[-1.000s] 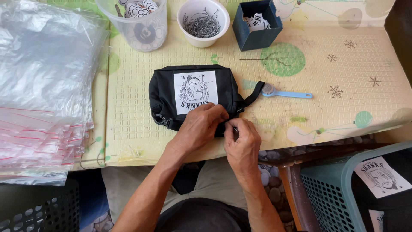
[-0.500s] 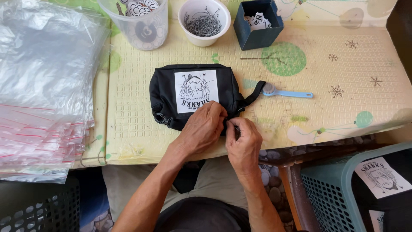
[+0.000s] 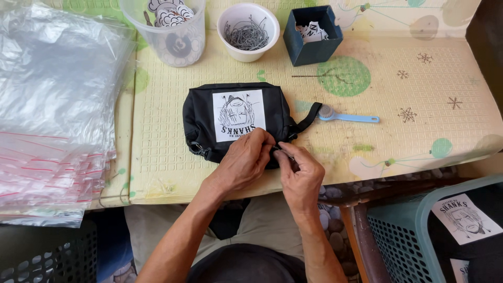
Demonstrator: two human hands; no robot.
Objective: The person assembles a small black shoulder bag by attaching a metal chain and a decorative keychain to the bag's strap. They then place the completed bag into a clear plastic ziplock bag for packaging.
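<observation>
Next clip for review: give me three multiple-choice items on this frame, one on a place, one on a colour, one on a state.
1. Where does the small brush lie?
A. to the right of the black pouch
B. inside the white bowl
C. on the stack of clear bags

2. What colour is the small square box at the far edge of the table?
A. red
B. dark blue
C. yellow

3. What are the hands doing?
A. both at the pouch's near edge
B. both resting in the lap
C. one lifting the bowl

Key: 1 A, the brush lies beside the black pouch; 2 B, the box is dark blue; 3 A, the left hand and right hand meet on the pouch's near edge.
</observation>
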